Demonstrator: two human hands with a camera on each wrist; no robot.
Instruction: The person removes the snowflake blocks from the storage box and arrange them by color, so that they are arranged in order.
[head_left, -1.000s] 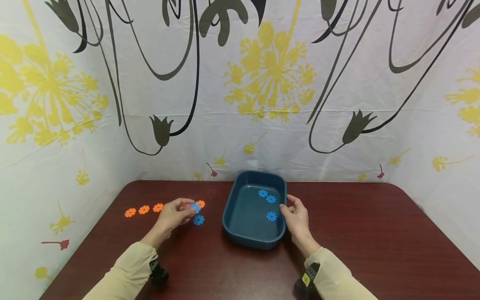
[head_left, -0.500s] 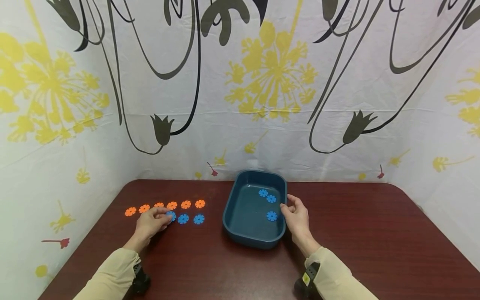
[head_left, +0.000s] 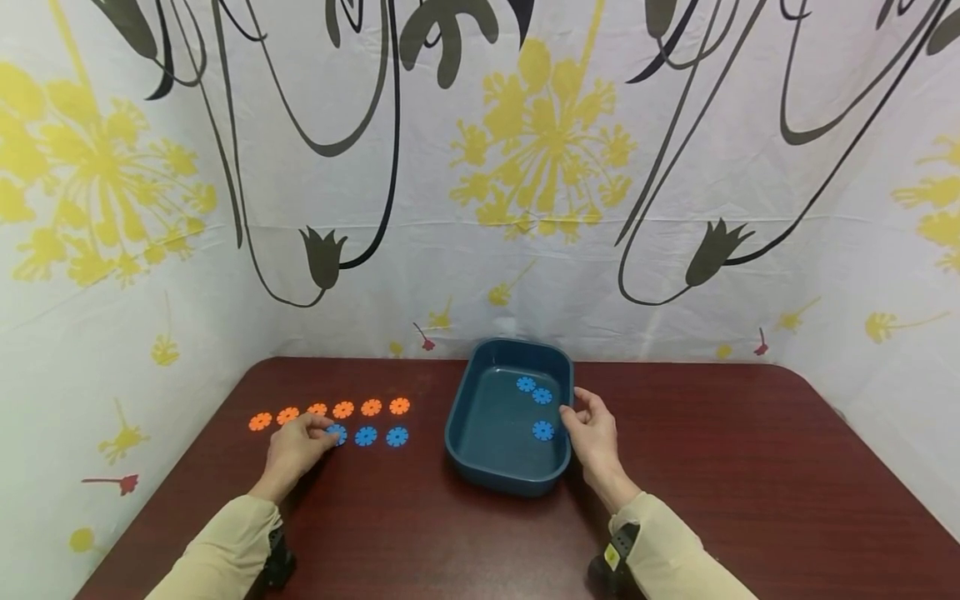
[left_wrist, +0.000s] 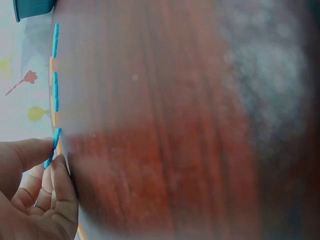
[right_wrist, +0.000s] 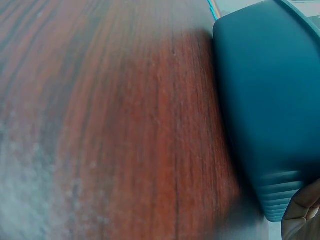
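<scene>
pale backdrop (head_left: pixel 420 200) with grey vines and yellow flowers fills the top of the head frame. dark reddish-brown tabletop (head_left: pixel 750 467) across the bottom. dark teal tray (head_left: pixel 495 482) on it, just right of center, slightly angled. right hand (head_left: pixel 595 437) at the tray's right side, grip pinching the rim, thumb over the top edge. left hand (head_left: pixel 295 450) at lower left of center, grip pinching one blue disc (head_left: pixel 339 434) between thumb and fingers; disc tilted in the left wrist view, cannot tell if it touches the tabletop. two loose blue discs (head_left: pixel 366 437) just right of it, in line. six orange discs (head_left: pixel 371 407) in a row behind, third from left partly hidden by the hand. three more blue discs (head_left: pixel 543 430) inside the tray, right half, two of them close together.
</scene>
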